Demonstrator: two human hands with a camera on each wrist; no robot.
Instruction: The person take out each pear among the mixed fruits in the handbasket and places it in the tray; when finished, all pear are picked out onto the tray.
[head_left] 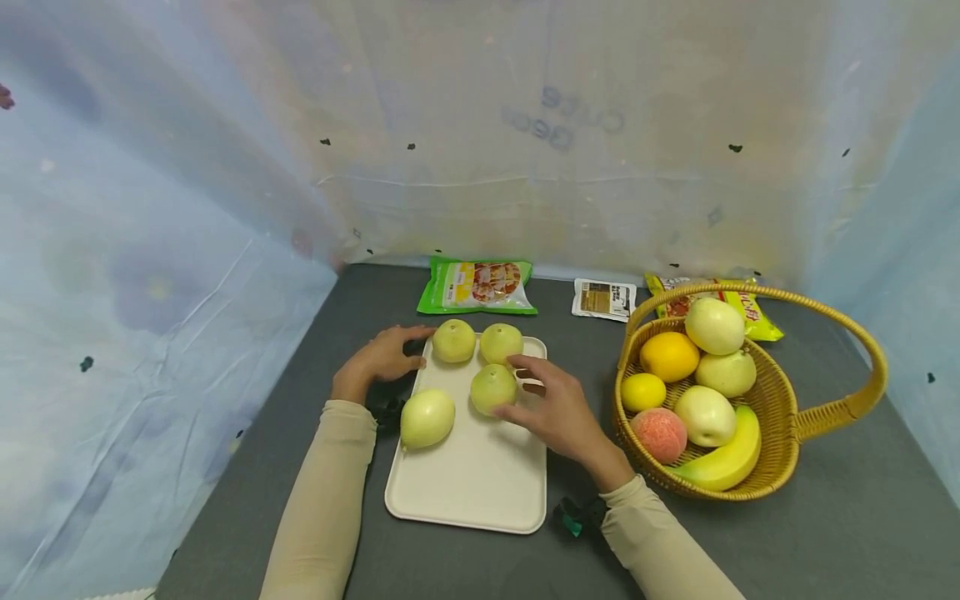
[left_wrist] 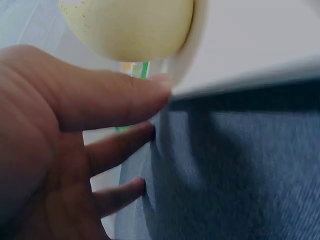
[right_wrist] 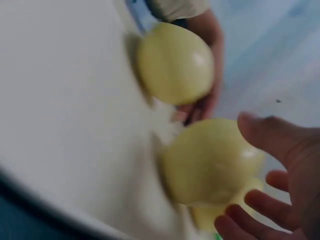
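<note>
A white rectangular tray [head_left: 480,483] bears several pale yellow-green fruits, one of them an oval fruit [head_left: 427,418] at the left. My right hand [head_left: 558,408] is at the right side of a round fruit [head_left: 492,390] near the tray's middle. In the right wrist view its thumb overlaps that fruit [right_wrist: 207,162], and the fingers are spread; contact is unclear. At the tray's far left corner is my left hand [head_left: 386,354], beside another round fruit [head_left: 453,341]. Its thumb [left_wrist: 120,97] lies at the tray's edge, with the other fingers extended past it.
A wicker basket [head_left: 780,400] of mixed fruit stands to the right, its tall handle reaching outward. Along the back lie a green food packet [head_left: 480,286], a small white packet [head_left: 604,299] and a yellow packet [head_left: 757,321]. Curtains hang behind and at both sides.
</note>
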